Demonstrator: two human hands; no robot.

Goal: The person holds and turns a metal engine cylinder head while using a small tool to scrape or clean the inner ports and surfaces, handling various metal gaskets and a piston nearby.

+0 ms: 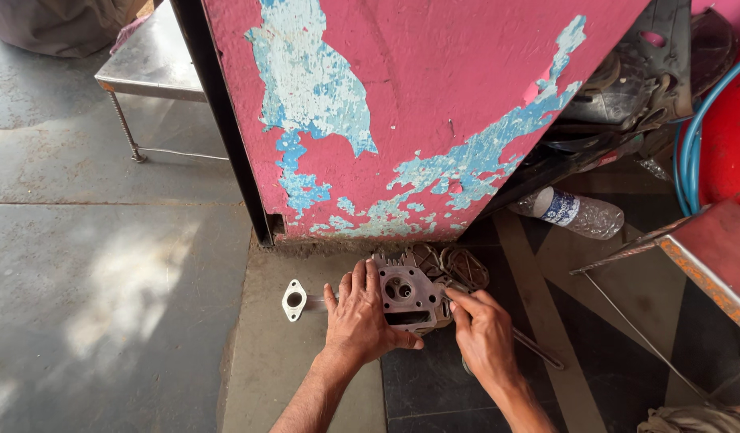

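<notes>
Below the peeling pink panel (434, 112), left hand (358, 317) grasped the cylinder head (408, 295); right hand (482, 333) pinched its edge, apparently positioning it; steadying seemed needed next.

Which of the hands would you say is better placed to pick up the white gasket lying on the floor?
Probably the left hand: the white gasket lies just beside it, while the right hand is beyond the metal engine part.

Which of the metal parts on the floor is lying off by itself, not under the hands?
The small flat pale gasket plate with a round hole, left of the left hand. The finned engine block sits gripped between both hands.
</notes>
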